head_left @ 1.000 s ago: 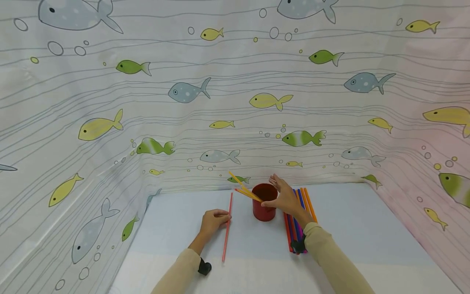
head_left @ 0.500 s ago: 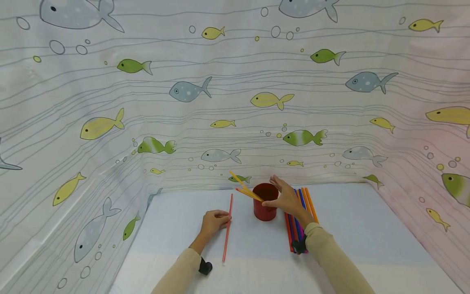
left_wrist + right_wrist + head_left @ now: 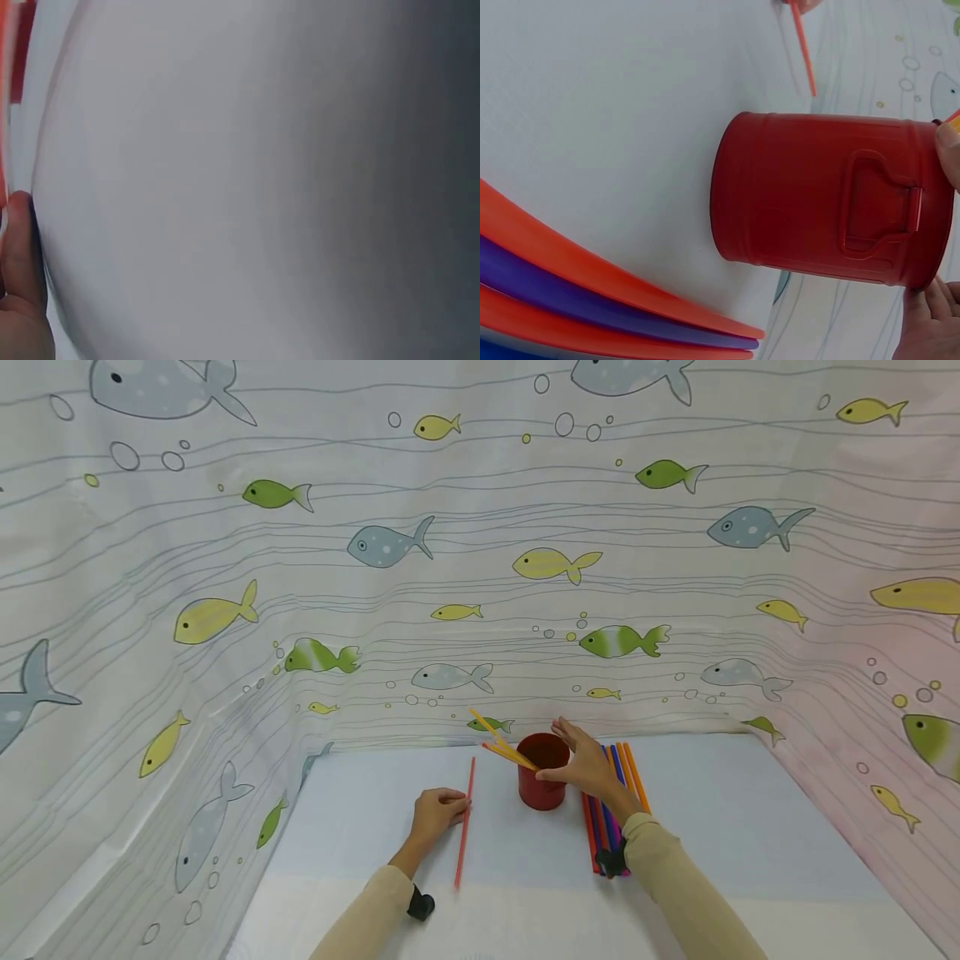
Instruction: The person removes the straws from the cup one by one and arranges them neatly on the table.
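Beige sleeves come in nearest, a small black wrist camera showing at each cuff. Ahead of the left one, the left hand pinches a thin orange-red stick near its middle, thumb and fingers together on it, over the white table. To the right, partly under the right forearm, a row of coloured tubes in red, purple, blue, magenta and orange lies side by side on the table. The right hand spans the upper part of a red metal bucket, thumb at the near rim and the other fingers reaching round the far side, set well apart from the thumb. The bucket stands upright, mouth up, just beside the tubes, with a wire handle on its side. Yellow-orange sticks, one tipped reddish, slant over its left rim beside the thumb; how far they go down inside cannot be told. Behind everything hangs a white curtain printed with green, yellow and grey-blue fish among wavy lines.
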{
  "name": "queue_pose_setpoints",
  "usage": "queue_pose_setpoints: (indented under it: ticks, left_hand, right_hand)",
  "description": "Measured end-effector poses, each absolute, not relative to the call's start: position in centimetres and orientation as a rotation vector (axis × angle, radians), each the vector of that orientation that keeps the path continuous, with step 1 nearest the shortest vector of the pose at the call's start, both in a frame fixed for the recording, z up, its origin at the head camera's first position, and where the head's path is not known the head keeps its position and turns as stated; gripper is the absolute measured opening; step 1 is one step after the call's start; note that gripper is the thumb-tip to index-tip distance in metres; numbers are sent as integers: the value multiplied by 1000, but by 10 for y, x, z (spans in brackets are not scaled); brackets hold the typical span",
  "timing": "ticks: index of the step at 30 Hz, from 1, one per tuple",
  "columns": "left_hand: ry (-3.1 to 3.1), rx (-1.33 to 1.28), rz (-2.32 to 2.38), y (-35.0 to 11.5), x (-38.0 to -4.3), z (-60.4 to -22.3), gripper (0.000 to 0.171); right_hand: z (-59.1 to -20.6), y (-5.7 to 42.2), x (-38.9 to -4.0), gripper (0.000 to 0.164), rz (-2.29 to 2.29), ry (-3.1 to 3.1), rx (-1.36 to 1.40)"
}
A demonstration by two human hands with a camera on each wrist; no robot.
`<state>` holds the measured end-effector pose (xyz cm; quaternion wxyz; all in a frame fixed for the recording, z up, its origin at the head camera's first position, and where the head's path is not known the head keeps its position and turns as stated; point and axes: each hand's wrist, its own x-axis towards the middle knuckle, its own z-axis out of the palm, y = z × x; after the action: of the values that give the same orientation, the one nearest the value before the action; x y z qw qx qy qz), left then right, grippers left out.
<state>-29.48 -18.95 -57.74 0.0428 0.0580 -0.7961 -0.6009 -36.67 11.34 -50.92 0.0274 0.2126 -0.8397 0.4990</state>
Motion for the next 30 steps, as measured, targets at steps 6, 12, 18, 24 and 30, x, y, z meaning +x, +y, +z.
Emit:
queue_pose_setpoints:
  ticks: [6, 12, 18, 24, 30]
  left_hand:
    - [-2475, 188, -1841, -192, -295, -571, 17]
    - [-2600, 233, -1797, -195, -293, -561, 16]
    - [-2621, 221, -1774, -193, -292, -557, 16]
    - [-2542, 65, -1784, -187, -299, -547, 19]
    - [-2383, -100, -1885, -177, -311, -523, 24]
  right_hand:
    - [-508, 114, -367, 113, 1519, -2591, 683]
    - [-509, 115, -367, 115, 1520, -2598, 676]
    - [-510, 114, -367, 116, 1535, -2609, 667]
    - [-509, 114, -365, 114, 1518, -2614, 664]
    - [-509, 115, -365, 114, 1501, -2601, 673]
